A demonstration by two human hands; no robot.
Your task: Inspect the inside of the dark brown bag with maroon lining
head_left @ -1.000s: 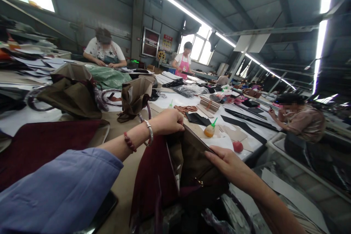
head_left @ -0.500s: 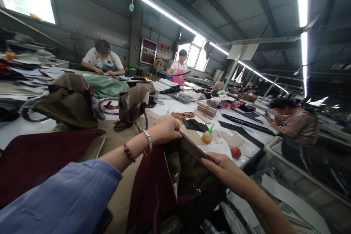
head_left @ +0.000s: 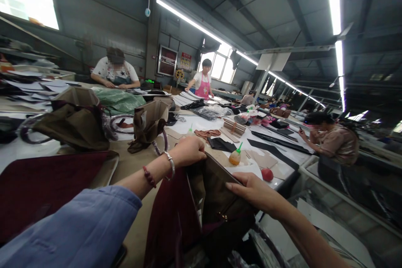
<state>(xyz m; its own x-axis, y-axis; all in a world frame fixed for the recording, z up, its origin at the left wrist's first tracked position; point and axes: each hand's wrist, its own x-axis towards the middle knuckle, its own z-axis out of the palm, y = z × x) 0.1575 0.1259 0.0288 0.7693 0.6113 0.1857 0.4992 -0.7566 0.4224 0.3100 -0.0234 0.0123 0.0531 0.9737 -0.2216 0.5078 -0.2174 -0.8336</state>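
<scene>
Far left, lower part of frame: maroon panel (head_left: 53, 188) lying flat. Above it, an olive bag (head_left: 72, 121) sits on the table, mouth up, a wrapped ring-shaped handle at its side. Green plastic sheet (head_left: 117, 100) just behind it. Next rightward, a smaller olive bag (head_left: 149, 123), folds slumping at its base.

Left arm: blue sleeve (head_left: 78, 222) enters at lower left; forearm runs obliquely up and rightward to frame center. Red bead bracelet (head_left: 149, 176) and silver bangle (head_left: 170, 166) on the wrist. Left hand (head_left: 190, 150): back of hand uppermost, fingers curled nearly into a fist, pinching the upper edge of the held bag at its far end.

Held bag (head_left: 171, 209): lower center, maroon side to the left, olive lining (head_left: 226, 192) to the right, mouth open; its edge slopes down rightward between the two hands. Gold zipper pull (head_left: 222, 217) on the lining.

Right of center, beyond the edge: glue bottle (head_left: 234, 158) with green nozzle, upright or nearly so. Right hand (head_left: 251, 188): forearm rises from lower right and points up-left; thumb extended along the lining side, fingers beyond the edge, partly hidden, grip narrow on the same edge. Red round object (head_left: 267, 174) just beyond this hand.
</scene>
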